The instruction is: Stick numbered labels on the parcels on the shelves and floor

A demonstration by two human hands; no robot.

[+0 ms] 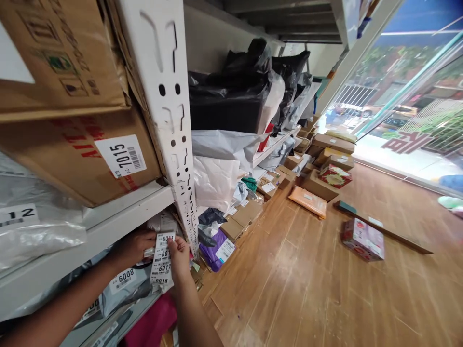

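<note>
A white strip of printed barcode labels point(161, 265) with numbers such as 6017 and 6018 hangs between my hands, just under a shelf edge. My right hand point(180, 254) pinches its right edge near the top with thumb and fingers. At its left edge, my left hand point(134, 246) is closed with curled fingers on the strip; part of its grip is hidden behind the labels. Below my left forearm lies a grey plastic parcel point(125, 286) with a 6008 label. Packages behind the strip are partly covered by my hands.
A perforated white post point(173, 130) rises beside my hands. Above sits a cardboard box point(90, 154) labelled 7015. Black plastic parcels point(227, 101) fill the neighbouring shelf. On the wood floor point(289, 289) lie a purple parcel point(215, 250), an orange parcel point(308, 201) and a pink box point(363, 238).
</note>
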